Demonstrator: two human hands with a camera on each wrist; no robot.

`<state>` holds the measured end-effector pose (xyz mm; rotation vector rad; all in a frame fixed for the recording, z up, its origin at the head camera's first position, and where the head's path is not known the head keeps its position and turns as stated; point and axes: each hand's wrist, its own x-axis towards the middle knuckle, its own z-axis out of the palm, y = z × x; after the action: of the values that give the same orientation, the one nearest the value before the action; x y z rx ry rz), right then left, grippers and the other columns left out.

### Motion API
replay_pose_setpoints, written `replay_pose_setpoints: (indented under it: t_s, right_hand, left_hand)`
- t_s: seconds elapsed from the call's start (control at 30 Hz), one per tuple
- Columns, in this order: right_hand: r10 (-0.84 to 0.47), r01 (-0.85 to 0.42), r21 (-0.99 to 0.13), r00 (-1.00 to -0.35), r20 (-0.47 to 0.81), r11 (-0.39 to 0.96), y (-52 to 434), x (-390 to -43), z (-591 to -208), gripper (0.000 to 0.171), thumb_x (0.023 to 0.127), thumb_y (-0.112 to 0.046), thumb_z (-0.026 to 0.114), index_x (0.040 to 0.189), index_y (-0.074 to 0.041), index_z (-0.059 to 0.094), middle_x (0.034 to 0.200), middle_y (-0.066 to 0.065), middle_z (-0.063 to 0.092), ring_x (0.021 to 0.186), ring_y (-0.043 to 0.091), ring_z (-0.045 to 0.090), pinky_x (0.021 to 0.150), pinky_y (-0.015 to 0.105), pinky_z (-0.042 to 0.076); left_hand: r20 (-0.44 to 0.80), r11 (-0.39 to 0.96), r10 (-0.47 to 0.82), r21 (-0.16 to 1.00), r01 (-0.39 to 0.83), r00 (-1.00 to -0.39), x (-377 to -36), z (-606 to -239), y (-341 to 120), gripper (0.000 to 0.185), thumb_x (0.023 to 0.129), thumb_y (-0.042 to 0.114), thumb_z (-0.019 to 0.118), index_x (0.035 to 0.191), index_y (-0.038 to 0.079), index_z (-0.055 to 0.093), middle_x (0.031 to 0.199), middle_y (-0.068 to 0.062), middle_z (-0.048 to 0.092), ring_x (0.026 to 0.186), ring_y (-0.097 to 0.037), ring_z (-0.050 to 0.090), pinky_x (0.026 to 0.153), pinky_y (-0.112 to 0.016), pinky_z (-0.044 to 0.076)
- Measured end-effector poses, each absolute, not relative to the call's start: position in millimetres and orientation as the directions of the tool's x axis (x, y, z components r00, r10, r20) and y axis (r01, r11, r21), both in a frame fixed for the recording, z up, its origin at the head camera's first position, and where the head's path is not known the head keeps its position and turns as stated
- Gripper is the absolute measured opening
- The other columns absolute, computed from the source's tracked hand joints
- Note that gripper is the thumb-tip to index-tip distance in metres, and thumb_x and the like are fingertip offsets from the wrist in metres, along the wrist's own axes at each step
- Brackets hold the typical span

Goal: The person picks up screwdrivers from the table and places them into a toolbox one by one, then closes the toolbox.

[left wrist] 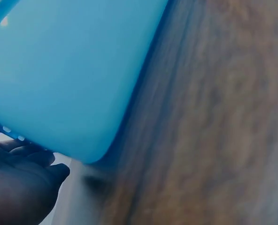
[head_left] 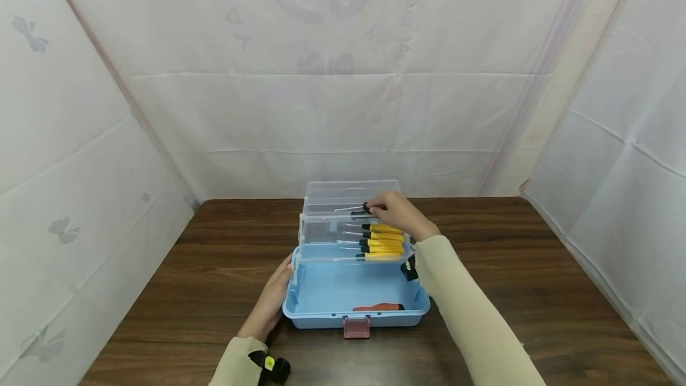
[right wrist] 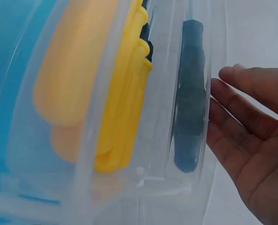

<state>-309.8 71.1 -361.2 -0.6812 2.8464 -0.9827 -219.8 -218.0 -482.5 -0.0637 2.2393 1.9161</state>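
Note:
A blue toolbox [head_left: 308, 319] stands on the table, its clear stepped trays [head_left: 321, 231] raised toward the back. My left hand [head_left: 271, 298] lies along the toolbox's left side with its fingers extended; the left wrist view shows fingertips at its rim. At the top tray is my right hand [head_left: 399, 214], fingertips beside a black-handled screwdriver [right wrist: 190, 93]. In the right wrist view these fingers reach the tray's outer edge, loosely bent, with nothing between them and the thumb. Several yellow-handled screwdrivers [head_left: 383, 242] lie in the lower trays, shafts to the left.
An orange-red handled tool [head_left: 379, 307] lies inside the toolbox near its front wall. A reddish latch [head_left: 356, 327] hangs down at the front. The dark wooden table [head_left: 203, 302] extends to both sides, with white sheeting [head_left: 343, 112] behind it.

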Motion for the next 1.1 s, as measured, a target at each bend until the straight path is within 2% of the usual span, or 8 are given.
replay_pose_setpoints:
  t_s: [0.13,0.3,0.47,0.63,0.87,1.0,1.1]
  right_hand:
    - [-0.420,-0.403,-0.598,-0.900,0.120,0.692,76.6,-306.5,-362.3,0.028,0.099,-0.014,0.054,0.122,-0.002,0.065,0.116,0.011,0.066,0.088,0.018,0.060,0.084,0.034,0.055]
    - [-0.400,-0.414,-0.610,-0.901,0.169,0.676,84.5,-303.0,-364.1,0.031,0.100,-0.018,0.052,0.124,-0.003,0.063,0.125,0.012,0.063,0.111,0.027,0.062,0.095,0.043,0.051]
    - [-0.354,-0.413,-0.653,-0.907,0.229,0.635,93.1,-300.2,-366.1,0.035,0.101,-0.023,0.049,0.130,-0.006,0.059,0.134,0.013,0.058,0.125,0.031,0.053,0.103,0.049,0.045]
    - [-0.311,-0.395,-0.689,-0.917,0.252,0.607,103.1,-299.3,-369.0,0.046,0.103,-0.030,0.044,0.143,-0.009,0.045,0.148,0.013,0.045,0.135,0.033,0.044,0.108,0.050,0.039]
    - [-0.239,-0.276,-0.776,-0.957,0.166,0.568,122.4,-299.8,-381.1,0.062,0.103,-0.047,0.032,0.154,-0.013,0.022,0.159,0.014,0.023,0.144,0.038,0.025,0.114,0.057,0.026]
    - [-0.228,-0.200,-0.818,-0.970,0.087,0.539,135.6,-303.3,-393.3,0.068,0.101,-0.055,0.025,0.155,-0.016,0.014,0.162,0.012,0.012,0.148,0.037,0.013,0.115,0.060,0.018]
    - [-0.254,-0.164,-0.852,-0.966,0.038,0.498,145.1,-307.8,-402.6,0.069,0.101,-0.055,0.022,0.156,-0.015,0.007,0.163,0.011,0.005,0.149,0.036,0.006,0.116,0.060,0.013]
  left_hand:
    - [-0.192,0.119,0.106,0.977,-0.180,-0.976,-221.5,-479.5,-221.1,0.051,0.105,0.028,0.028,0.154,0.014,0.022,0.160,-0.017,0.017,0.147,-0.039,0.014,0.115,-0.059,0.016]
    - [-0.207,0.110,0.140,0.975,-0.193,-0.968,-227.5,-474.3,-227.5,0.050,0.104,0.022,0.030,0.151,0.008,0.026,0.158,-0.020,0.021,0.146,-0.041,0.015,0.115,-0.059,0.017]
    - [-0.187,0.116,0.189,0.979,-0.167,-0.964,-240.5,-464.0,-238.9,0.054,0.106,0.031,0.027,0.152,0.005,0.020,0.158,-0.020,0.020,0.147,-0.040,0.013,0.117,-0.057,0.010]
    - [-0.118,0.097,0.235,0.991,-0.097,-0.965,-255.0,-453.9,-253.9,0.062,0.106,0.042,0.020,0.155,0.007,0.004,0.162,-0.014,0.011,0.150,-0.033,0.003,0.120,-0.053,0.001]
    - [-0.032,-0.014,0.302,0.999,-0.038,-0.953,-272.4,-445.9,-268.6,0.061,0.106,0.041,0.014,0.155,0.010,-0.006,0.163,-0.006,-0.003,0.150,-0.025,-0.009,0.120,-0.048,-0.005]
    - [0.007,-0.085,0.338,0.996,-0.023,-0.941,-282.4,-444.4,-272.3,0.060,0.107,0.037,0.013,0.153,0.009,-0.012,0.162,-0.008,-0.011,0.149,-0.026,-0.014,0.120,-0.048,-0.009]
    - [0.006,-0.092,0.355,0.995,-0.029,-0.935,-292.0,-445.7,-273.5,0.059,0.107,0.034,0.014,0.153,0.009,-0.013,0.162,-0.008,-0.014,0.149,-0.026,-0.015,0.120,-0.047,-0.008]
